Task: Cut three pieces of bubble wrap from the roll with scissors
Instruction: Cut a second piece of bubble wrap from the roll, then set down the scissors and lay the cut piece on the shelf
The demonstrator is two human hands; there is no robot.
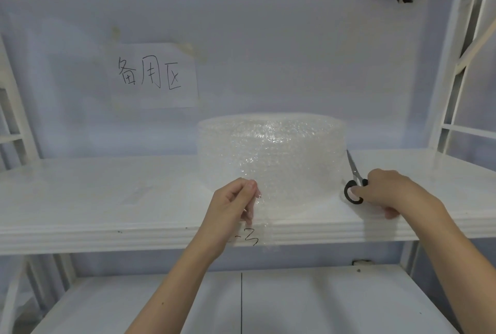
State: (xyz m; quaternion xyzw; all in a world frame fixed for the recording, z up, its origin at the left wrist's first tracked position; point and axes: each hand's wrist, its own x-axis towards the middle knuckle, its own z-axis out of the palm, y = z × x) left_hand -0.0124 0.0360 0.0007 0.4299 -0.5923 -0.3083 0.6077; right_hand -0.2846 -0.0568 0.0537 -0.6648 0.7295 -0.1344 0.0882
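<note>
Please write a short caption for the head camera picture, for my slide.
Left hand pinches the loose end of the bubble wrap roll while right hand grips scissors on the shelf.

A clear bubble wrap roll (271, 154) stands on end near the shelf's (107, 199) front edge, its loose sheet hanging over that edge. Black-handled scissors (354, 182) lie just right of it, blades pointing back.

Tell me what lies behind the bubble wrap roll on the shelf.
Behind the bubble wrap roll only the pale back wall shows above it. The scissors run back beside its right edge; their blade tips are hidden behind it, as is the shelf surface there.
</note>
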